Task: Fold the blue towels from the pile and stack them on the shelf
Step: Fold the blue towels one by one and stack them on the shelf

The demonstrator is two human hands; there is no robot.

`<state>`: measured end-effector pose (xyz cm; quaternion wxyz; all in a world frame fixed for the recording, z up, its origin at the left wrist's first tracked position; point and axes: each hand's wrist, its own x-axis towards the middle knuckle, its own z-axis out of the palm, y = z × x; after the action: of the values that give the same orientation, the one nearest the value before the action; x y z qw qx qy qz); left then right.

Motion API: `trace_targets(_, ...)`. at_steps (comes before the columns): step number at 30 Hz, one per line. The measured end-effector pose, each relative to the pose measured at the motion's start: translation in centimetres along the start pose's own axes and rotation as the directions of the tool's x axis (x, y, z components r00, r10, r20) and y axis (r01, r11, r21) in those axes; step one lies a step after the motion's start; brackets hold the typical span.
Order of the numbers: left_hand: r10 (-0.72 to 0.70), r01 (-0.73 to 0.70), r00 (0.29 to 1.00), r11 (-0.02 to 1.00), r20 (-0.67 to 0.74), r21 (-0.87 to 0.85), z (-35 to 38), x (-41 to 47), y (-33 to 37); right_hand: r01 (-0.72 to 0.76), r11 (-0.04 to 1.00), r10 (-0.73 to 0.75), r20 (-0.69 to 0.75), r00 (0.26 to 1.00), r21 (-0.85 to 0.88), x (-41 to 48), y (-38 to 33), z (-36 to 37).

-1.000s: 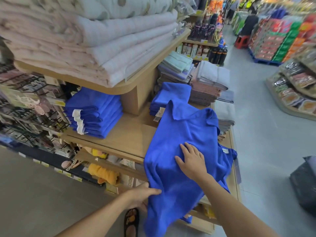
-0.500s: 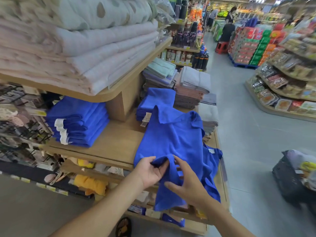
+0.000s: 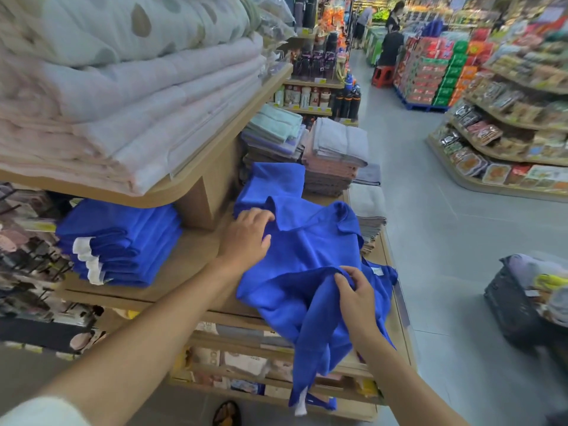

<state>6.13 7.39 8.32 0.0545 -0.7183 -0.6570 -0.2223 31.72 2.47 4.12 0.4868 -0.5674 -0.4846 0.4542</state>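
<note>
A loose blue towel [image 3: 310,253] lies spread over the wooden shelf [image 3: 172,269], one end hanging off the front edge. My left hand [image 3: 246,235] rests flat on the towel's far left corner, fingers spread over the cloth. My right hand [image 3: 353,290] pinches a raised fold of the same towel near the shelf's front. A stack of folded blue towels [image 3: 123,241] sits at the left of the shelf under the upper board. More blue towels [image 3: 273,182] lie piled behind the loose one.
Thick folded blankets [image 3: 138,96] fill the upper shelf. Grey, pink and mint towel stacks [image 3: 332,155] stand behind. A dark basket [image 3: 522,305] with goods sits on the aisle floor at right. People stand far down the aisle.
My left hand has left the towel's front edge and moved up to its far left corner. My right hand now holds the lifted fold alone. The view has tilted slightly.
</note>
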Motion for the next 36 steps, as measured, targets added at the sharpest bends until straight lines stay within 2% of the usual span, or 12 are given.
trace_targets(2, 0.153, -0.167, 0.984, 0.973, 0.095, 0.157, 1.0, 2.2, -0.8, -0.049, 0.999, 0.048, 0.058, 0.997, 0.017, 0.2, -0.1, 0.0)
trace_targets(5, 0.253, -0.263, 0.965, 0.933, 0.074, 0.245, 2.1, 4.1, -0.7, -0.081, 0.996, 0.083, 0.108, 0.991, -0.027, 0.4, -0.4, -0.5)
trace_targets(7, 0.298, -0.286, 0.954, 0.936, -0.032, 0.205, 2.6, 5.1, -0.5, -0.081, 0.997, 0.081, 0.091, 0.993, -0.004, 0.5, -0.6, -0.9)
trace_targets(9, 0.282, -0.281, 0.950, 0.959, -0.136, 0.031, 2.5, 6.1, -0.3, -0.080, 0.994, 0.075, 0.076, 0.994, 0.068, 0.5, -1.2, -1.1)
trace_targets(13, 0.095, -0.095, 0.995, 0.901, -0.023, -0.424, 0.5, 6.5, 1.8, -0.027, 0.990, 0.010, 0.120, 0.993, 0.140, 0.7, -3.4, -1.0)
trace_targets(16, 0.011, 0.045, 0.997, 0.762, 0.082, -0.646, -1.1, 6.4, 3.7, 0.052, 0.990, -0.084, 0.250, 0.964, 0.131, 1.3, -5.9, -0.6)
trace_targets(19, -0.026, 0.183, 0.978, 0.584, 0.206, -0.791, -2.5, 5.9, 5.3, 0.217, 0.971, -0.236, 0.289, 0.928, 0.097, 2.1, -8.8, 0.0)
trace_targets(22, 0.032, 0.246, 0.957, 0.438, 0.289, -0.864, -4.0, 4.6, 6.7, 0.367, 0.930, -0.361, 0.247, 0.899, 0.023, 2.8, -11.3, 0.2)
trace_targets(25, 0.078, 0.276, 0.943, 0.354, 0.322, -0.893, -5.5, 3.3, 7.8, 0.418, 0.908, -0.405, 0.191, 0.894, -0.028, 3.1, -12.4, -0.1)
trace_targets(28, 0.052, 0.308, 0.938, 0.323, 0.342, -0.895, -6.4, 2.4, 8.3, 0.490, 0.866, -0.474, 0.150, 0.868, -0.096, 3.1, -12.7, -0.5)
trace_targets(32, 0.120, 0.279, 0.938, 0.298, 0.326, -0.913, -7.5, 1.4, 8.6, 0.535, 0.828, -0.520, 0.125, 0.845, -0.168, 2.9, -13.2, -0.9)
trace_targets(36, 0.132, 0.248, 0.945, 0.306, 0.299, -0.919, -9.1, 1.2, 9.0, 0.513, 0.851, -0.476, 0.241, 0.846, -0.117, 2.9, -14.4, -1.7)
